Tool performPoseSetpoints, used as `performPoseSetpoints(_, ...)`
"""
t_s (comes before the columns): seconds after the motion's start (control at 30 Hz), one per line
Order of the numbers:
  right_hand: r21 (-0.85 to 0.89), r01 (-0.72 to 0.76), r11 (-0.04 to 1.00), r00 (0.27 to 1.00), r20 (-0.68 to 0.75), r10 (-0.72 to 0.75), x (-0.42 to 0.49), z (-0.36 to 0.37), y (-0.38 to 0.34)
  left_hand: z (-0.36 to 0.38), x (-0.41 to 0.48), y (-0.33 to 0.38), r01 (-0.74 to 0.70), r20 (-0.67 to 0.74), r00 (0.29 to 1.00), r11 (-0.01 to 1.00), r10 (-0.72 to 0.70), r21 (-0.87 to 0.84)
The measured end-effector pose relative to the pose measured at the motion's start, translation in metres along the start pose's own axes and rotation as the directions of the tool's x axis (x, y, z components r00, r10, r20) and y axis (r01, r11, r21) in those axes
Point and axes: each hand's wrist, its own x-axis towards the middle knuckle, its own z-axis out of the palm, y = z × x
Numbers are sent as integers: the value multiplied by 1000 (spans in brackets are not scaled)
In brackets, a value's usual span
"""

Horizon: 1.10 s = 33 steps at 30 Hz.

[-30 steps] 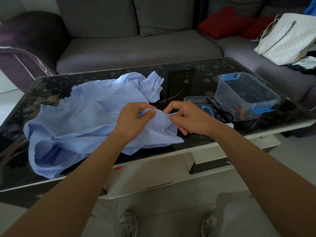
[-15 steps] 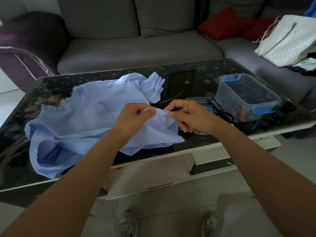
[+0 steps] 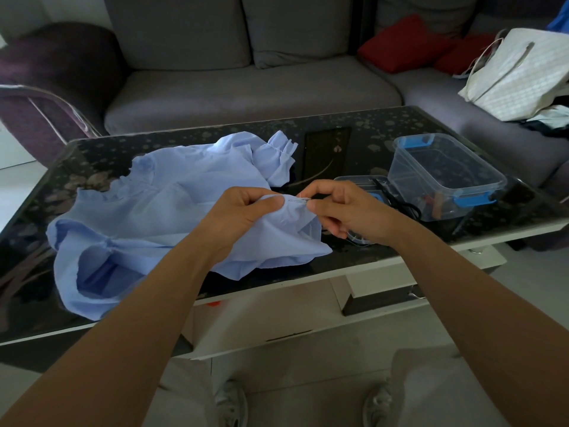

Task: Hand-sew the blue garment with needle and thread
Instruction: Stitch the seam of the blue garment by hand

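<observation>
Here the garment point(image 3: 160, 217) lies crumpled on the dark glass desk point(image 3: 354, 143), its near edge lifted off the surface. The left hand point(image 3: 237, 211) pinches a fold of it. The right hand point(image 3: 345, 208) pinches the needle point(image 3: 298, 197), which lies along that fold's top. A clear box point(image 3: 443, 177) and scissors point(image 3: 403, 201) sit just right.

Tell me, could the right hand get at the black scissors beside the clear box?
Probably yes: the scissors lie just beyond the right hand with nothing between, though it pinches the needle and must let go first.
</observation>
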Motion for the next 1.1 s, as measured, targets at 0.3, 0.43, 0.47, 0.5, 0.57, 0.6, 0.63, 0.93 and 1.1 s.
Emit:
performPoseSetpoints(0.3,44,-4,999,1000,-4,4,1,3,-2,-1,2,-2,14,20,1000,998,-13,-60)
performPoseSetpoints(0.43,41,3,999,1000,-10,-3,2,6,-2,4,2,-4,46,41,998,996,-43,-79)
performPoseSetpoints(0.47,40,5,999,1000,-10,-4,2,8,-2,5,2,-5,52,44,998,996,-49,-70)
performPoseSetpoints(0.5,40,6,999,1000,-9,-6,2,10,-2,6,2,-5,58,42,998,996,-55,-63)
performPoseSetpoints(0.57,40,4,999,1000,-16,-3,4,12,-3,7,3,-4,56,26,998,995,-54,-81)
performPoseSetpoints(0.6,45,-5,999,1000,-25,6,5,12,-2,6,3,-4,50,13,999,994,-49,-102)
performPoseSetpoints(0.63,56,-15,998,999,-34,17,6,11,-2,6,3,-3,42,-1,999,992,-43,-119)
performPoseSetpoints(0.93,110,7,994,1000,27,-10,6,15,-6,11,1,-4,47,30,999,992,-44,-116)
performPoseSetpoints(1.1,96,-14,995,1000,-9,15,7,16,-7,15,1,-2,41,-9,999,993,-42,-107)
